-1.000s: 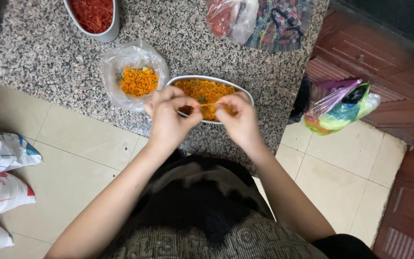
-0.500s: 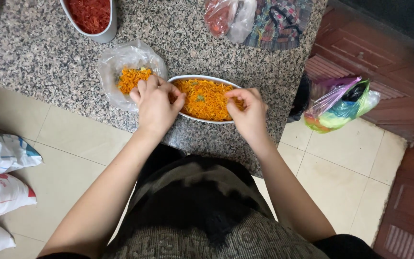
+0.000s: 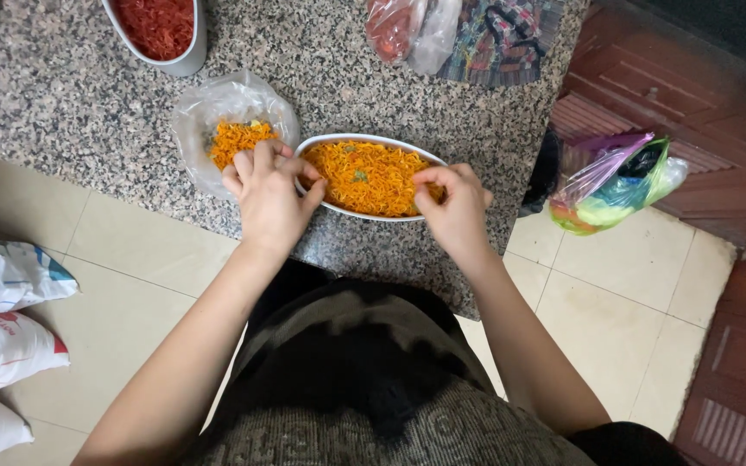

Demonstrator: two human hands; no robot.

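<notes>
A white oval dish [image 3: 371,140] full of orange petals stands near the front edge of the speckled granite counter [image 3: 71,103]. My left hand [image 3: 269,198] rests at the dish's left end, fingers curled between it and a clear plastic bag [image 3: 222,108] holding more orange petals. My right hand [image 3: 455,207] is at the dish's right end, fingertips pinched together over the petals. What either hand pinches is too small to make out.
A metal bowl of red petals [image 3: 159,30] sits at the counter's back. Plastic bags and a patterned cloth [image 3: 498,34] lie at the back right. On the tiled floor, a colourful plastic bag [image 3: 615,185] lies to the right and white sacks [image 3: 2,319] to the left.
Both hands were together in front of the dish, then parted. My left hand moved to the dish's left end by the bag, my right hand to the right end.
</notes>
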